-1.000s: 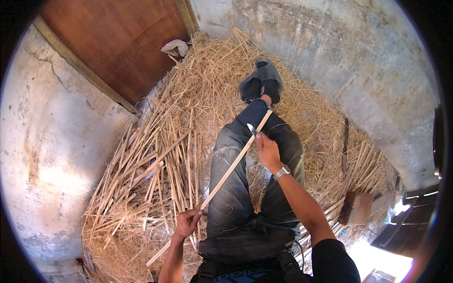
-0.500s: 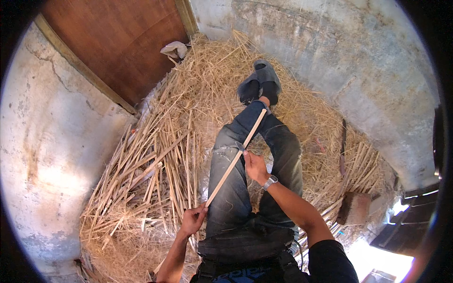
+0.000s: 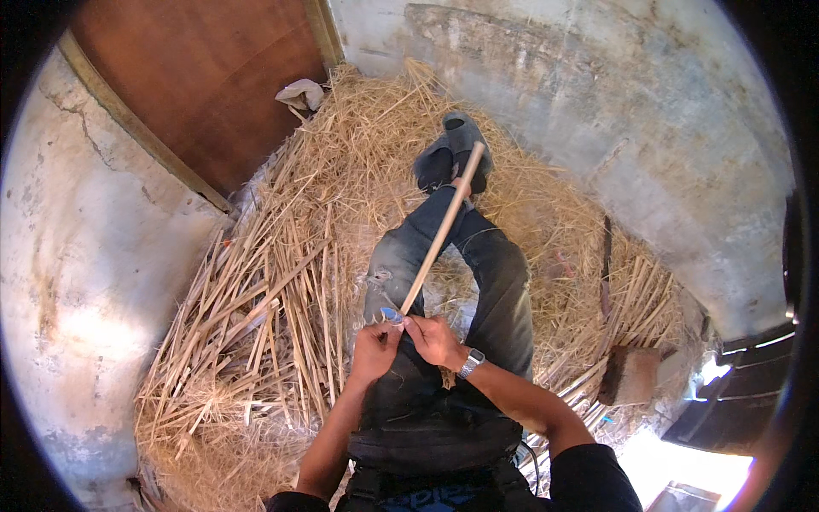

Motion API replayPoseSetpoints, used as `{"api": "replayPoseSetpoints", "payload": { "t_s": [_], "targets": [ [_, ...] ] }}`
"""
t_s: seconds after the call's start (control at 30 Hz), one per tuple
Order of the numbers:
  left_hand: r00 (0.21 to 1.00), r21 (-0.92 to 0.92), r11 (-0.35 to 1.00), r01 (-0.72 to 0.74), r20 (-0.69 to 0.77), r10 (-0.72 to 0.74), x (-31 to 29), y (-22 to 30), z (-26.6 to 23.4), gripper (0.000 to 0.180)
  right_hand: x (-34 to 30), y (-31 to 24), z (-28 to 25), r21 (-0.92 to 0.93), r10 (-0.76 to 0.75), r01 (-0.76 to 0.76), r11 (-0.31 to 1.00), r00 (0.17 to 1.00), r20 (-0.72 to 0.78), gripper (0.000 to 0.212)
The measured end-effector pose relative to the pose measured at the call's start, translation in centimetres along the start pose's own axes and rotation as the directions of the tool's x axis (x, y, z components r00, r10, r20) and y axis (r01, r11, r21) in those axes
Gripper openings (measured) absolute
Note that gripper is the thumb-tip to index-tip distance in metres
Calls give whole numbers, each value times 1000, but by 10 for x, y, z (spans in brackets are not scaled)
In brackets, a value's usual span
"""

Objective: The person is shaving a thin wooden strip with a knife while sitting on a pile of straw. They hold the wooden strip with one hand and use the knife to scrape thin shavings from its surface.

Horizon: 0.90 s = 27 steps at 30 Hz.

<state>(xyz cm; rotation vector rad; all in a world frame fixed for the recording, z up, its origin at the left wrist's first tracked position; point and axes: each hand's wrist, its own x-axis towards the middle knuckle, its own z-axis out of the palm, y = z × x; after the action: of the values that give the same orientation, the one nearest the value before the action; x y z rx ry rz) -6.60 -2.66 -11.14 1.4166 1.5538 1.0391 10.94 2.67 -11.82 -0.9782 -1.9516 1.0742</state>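
A long, thin, pale strip of split wood or bamboo [image 3: 444, 224] slants from over my feet down to my hands. My left hand [image 3: 374, 352] is closed at the strip's near end, above my thigh. My right hand [image 3: 433, 340] is right beside it, closed on a small knife whose blade [image 3: 391, 314] shows bluish and bright against the strip. The knife's handle is hidden in my fingers. Dark, worn jeans [image 3: 502, 290] cover my legs beneath the hands.
Many loose strips [image 3: 277, 299] lie piled at the left, among shavings [image 3: 367, 128] spread over the floor. A brown brick-like block [image 3: 630, 375] sits at the right. Pale walls [image 3: 589, 94] curve around, with a brown door panel [image 3: 196, 77] at the far left. A whitish cloth or bag [image 3: 301, 94] lies beside it.
My right hand has drawn the knife down along the strip toward me, and my left hand has moved up and right to meet it. The strip's far end now reaches farther away.
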Motion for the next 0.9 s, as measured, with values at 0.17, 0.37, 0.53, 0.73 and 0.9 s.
{"api": "replayPoseSetpoints", "payload": {
  "t_s": [0.17,0.37,0.53,0.73,0.9],
  "targets": [
    [992,-183,977,107,85,-93,0,29,6,23,-4,26,-13,154,256,-247,957,965,-47,38],
    [987,-150,976,160,12,-160,-22,23,-5,33,51,52,-47,-167,98,-155,974,947,-307,39],
    [987,56,989,139,-85,-134,-33,5,-4,34,82,68,-56,-311,114,-206,928,951,-289,42],
    [990,229,973,35,-142,-2,-26,0,5,33,52,55,-7,-279,17,-86,957,970,-241,40],
    [983,202,964,175,-84,-161,-18,9,2,25,29,32,-4,-180,75,-91,979,993,-92,38]
  ]
}}
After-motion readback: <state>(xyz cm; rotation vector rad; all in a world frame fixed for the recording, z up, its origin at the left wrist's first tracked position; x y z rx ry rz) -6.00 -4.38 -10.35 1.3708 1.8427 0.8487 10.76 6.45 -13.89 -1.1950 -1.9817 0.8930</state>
